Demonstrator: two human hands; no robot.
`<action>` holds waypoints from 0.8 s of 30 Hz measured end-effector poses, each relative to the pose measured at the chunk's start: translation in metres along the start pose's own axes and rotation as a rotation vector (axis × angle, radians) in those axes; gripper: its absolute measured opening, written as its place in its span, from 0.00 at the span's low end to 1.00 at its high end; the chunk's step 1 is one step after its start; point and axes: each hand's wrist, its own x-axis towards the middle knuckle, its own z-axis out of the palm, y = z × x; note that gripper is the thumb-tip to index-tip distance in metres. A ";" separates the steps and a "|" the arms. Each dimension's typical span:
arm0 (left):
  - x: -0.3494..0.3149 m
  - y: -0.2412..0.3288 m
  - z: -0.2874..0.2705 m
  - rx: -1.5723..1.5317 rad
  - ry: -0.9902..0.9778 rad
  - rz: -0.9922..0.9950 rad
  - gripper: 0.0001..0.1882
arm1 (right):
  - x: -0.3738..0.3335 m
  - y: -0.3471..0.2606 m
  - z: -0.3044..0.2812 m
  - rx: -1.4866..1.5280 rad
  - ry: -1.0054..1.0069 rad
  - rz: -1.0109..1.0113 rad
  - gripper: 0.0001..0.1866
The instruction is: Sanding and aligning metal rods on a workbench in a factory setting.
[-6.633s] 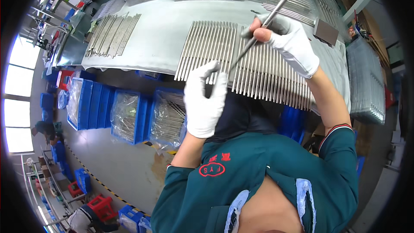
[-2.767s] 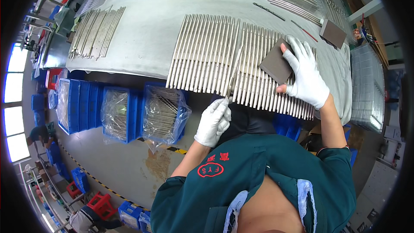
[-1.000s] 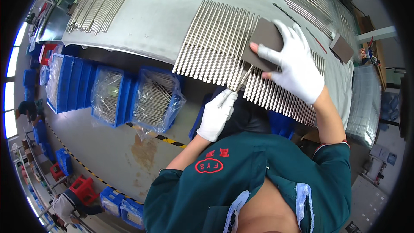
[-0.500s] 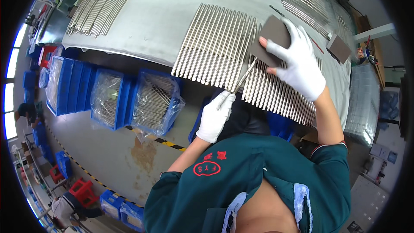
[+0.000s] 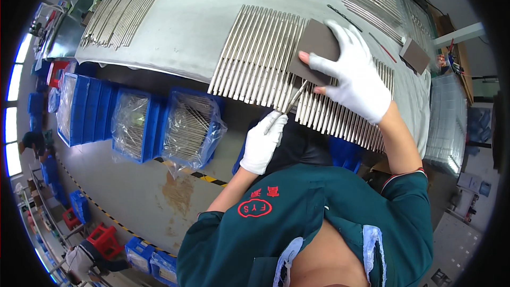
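Note:
My left hand [image 5: 261,142], in a white glove, pinches the near end of a slim metal rod [image 5: 297,94] at the table's front edge. The rod slants away to the right, and its far part runs under a flat brown-grey sanding block [image 5: 317,48]. My right hand [image 5: 357,77], also gloved but with bare thumb and fingertip showing, grips that block from the right. To the left lies a neat row of silver rods [image 5: 255,56]. Another row of rods [image 5: 340,116] lies under and beside my right hand, with ends overhanging the edge.
A second block [image 5: 414,56] lies at the right, near a red stick [image 5: 383,49] and a dark drill bit [image 5: 344,17]. More rods [image 5: 123,16] lie far left. Blue crates [image 5: 154,133] with bagged rods stand below the table. Clear plastic trays [image 5: 445,127] are stacked right.
My right hand and the sanding block have shifted left, over the gap between the two rows. My left hand has stayed nearly in place, still holding the rod.

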 end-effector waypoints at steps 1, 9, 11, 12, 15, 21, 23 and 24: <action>0.000 0.001 0.000 -0.042 0.006 -0.018 0.13 | -0.010 0.004 -0.002 -0.012 -0.031 0.002 0.32; 0.004 -0.013 -0.002 0.142 0.009 0.130 0.15 | 0.003 0.012 -0.001 -0.046 0.018 0.061 0.30; 0.004 -0.010 -0.002 0.133 0.010 0.104 0.15 | -0.002 0.013 -0.002 -0.024 0.050 0.077 0.30; 0.004 -0.012 -0.004 0.131 0.019 0.106 0.15 | -0.012 0.015 -0.005 -0.021 0.050 0.068 0.30; 0.005 -0.014 -0.004 0.095 0.013 0.085 0.15 | -0.049 0.024 -0.022 -0.208 -0.073 0.161 0.34; 0.005 -0.012 -0.005 0.002 0.025 0.060 0.10 | -0.032 -0.003 -0.023 0.051 -0.024 0.035 0.35; 0.005 -0.011 -0.005 0.100 0.038 0.098 0.10 | -0.011 -0.013 -0.004 0.042 0.003 -0.045 0.34; 0.006 -0.012 -0.004 0.101 0.033 0.100 0.10 | -0.005 -0.016 0.006 0.060 0.030 -0.046 0.34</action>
